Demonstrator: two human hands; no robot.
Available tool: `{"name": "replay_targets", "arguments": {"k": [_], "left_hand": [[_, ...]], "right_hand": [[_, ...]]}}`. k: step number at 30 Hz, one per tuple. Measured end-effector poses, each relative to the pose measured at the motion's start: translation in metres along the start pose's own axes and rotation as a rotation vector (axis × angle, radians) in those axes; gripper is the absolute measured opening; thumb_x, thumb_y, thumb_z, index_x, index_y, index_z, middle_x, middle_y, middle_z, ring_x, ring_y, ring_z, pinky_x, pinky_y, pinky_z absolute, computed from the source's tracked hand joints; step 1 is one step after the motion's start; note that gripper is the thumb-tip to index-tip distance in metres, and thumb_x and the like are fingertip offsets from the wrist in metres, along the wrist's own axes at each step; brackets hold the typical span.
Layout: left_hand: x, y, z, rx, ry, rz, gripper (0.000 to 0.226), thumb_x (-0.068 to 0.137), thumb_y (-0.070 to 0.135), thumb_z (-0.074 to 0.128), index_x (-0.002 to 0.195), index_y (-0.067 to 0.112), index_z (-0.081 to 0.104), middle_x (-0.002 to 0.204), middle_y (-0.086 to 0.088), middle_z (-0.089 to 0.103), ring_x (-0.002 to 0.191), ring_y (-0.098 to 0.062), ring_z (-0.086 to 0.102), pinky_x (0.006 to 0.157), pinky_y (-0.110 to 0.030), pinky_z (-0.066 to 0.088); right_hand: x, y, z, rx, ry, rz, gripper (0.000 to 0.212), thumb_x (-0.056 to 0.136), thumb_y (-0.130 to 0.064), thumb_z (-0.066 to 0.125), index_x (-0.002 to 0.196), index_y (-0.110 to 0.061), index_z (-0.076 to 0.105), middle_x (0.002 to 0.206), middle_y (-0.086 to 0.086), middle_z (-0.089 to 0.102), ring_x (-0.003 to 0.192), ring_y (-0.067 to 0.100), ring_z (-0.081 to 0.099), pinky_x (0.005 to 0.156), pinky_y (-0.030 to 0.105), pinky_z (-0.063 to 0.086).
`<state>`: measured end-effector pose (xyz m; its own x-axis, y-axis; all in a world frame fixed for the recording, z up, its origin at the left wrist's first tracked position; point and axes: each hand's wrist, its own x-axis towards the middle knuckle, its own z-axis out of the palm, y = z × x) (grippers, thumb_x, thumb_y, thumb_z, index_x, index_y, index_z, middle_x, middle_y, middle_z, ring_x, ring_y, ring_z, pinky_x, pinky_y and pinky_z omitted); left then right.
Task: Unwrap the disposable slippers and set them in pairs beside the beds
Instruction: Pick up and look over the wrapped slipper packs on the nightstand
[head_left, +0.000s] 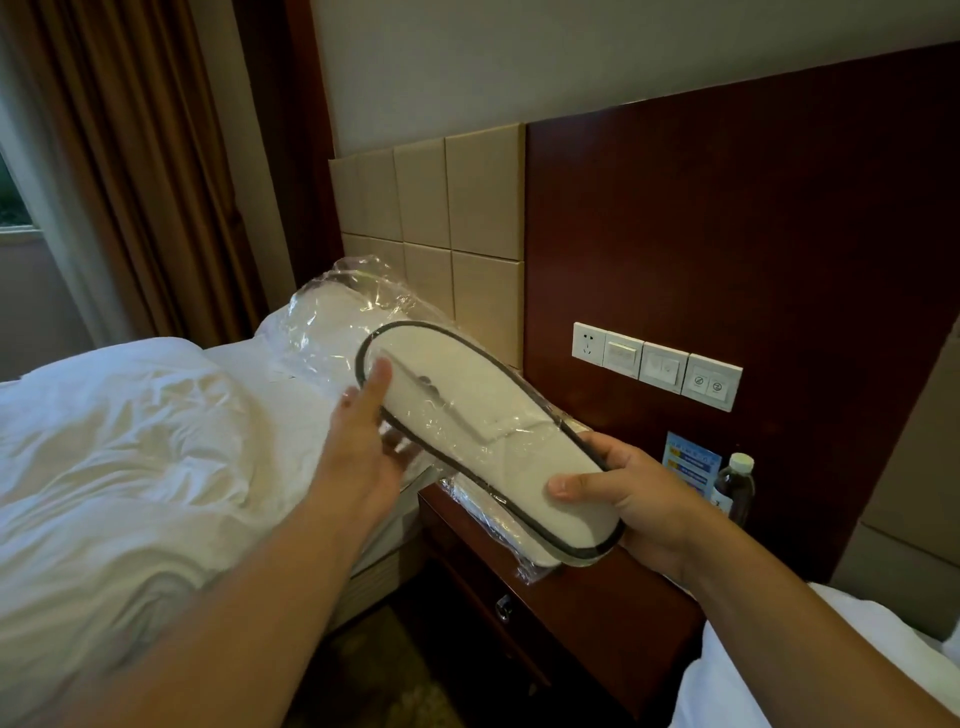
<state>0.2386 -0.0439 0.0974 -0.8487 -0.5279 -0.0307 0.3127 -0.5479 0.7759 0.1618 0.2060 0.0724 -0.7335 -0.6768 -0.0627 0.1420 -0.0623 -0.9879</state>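
Right hand (631, 499) grips the heel end of a white disposable slipper (493, 441) w/ dark trim, thumb on top, fingers underneath. Left hand (371, 441) is at the toe end, thumb laid on the slipper's upper face and fingers curled below, pinching the clear plastic wrapper (337, 317). The wrapper is partly off: it balloons loose past the toe toward the bed on the left (130, 441), but film still clings over the slipper's middle. Slipper is held in the air, tilted, above the dark wood desk (597, 597) between two beds. A second wrapped pack (498, 519) lies on the desk just under it. A water bottle (735, 488) stands at the desk's back, near wall switches (657, 364).

Step in hand looks like unwrapping, approx. midway on this pack. Next move likely calls for the left hand to draw the film clear off the toe while the right hand holds firm; nothing is set beside a bed yet.
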Motion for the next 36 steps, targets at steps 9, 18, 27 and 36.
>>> {"name": "replay_targets", "arguments": {"k": [9,18,27,36], "left_hand": [[-0.022,-0.052,0.023,0.118,-0.059,-0.007,0.069,0.061,0.01,0.088,0.125,0.015,0.062,0.111,-0.012,0.076,0.101,-0.033,0.073,0.087,-0.054,0.059],[0.008,-0.033,0.027,0.093,0.034,-0.047,0.068,0.06,0.019,0.089,0.122,0.018,0.062,0.108,-0.013,0.076,0.098,-0.034,0.073,0.065,-0.045,0.062],[0.008,-0.039,0.019,0.258,-0.042,-0.184,0.083,0.057,0.052,0.086,0.127,0.02,0.054,0.118,-0.016,0.066,0.105,-0.039,0.065,0.07,-0.05,0.062],[0.018,-0.086,0.025,0.319,0.081,-0.146,0.055,0.087,0.02,0.076,0.135,0.017,0.049,0.124,-0.014,0.064,0.109,-0.036,0.067,0.05,-0.038,0.059]], "right_hand": [[0.005,0.008,0.023,-0.037,0.049,0.059,0.056,0.064,-0.034,0.089,0.111,-0.014,0.068,0.099,0.011,0.077,0.088,0.029,0.075,0.064,0.031,0.058],[-0.002,0.001,0.009,-0.141,0.075,0.008,0.067,0.052,-0.051,0.092,0.107,-0.022,0.069,0.097,0.006,0.078,0.086,0.026,0.075,0.069,0.036,0.06],[-0.01,0.017,-0.015,-0.118,0.118,0.011,0.062,0.055,-0.041,0.091,0.109,-0.021,0.07,0.098,0.007,0.077,0.086,0.027,0.075,0.064,0.032,0.058],[-0.014,0.03,-0.042,-0.128,0.149,0.134,0.055,0.063,-0.033,0.087,0.11,-0.012,0.069,0.096,0.011,0.077,0.086,0.028,0.075,0.066,0.034,0.06]]}}
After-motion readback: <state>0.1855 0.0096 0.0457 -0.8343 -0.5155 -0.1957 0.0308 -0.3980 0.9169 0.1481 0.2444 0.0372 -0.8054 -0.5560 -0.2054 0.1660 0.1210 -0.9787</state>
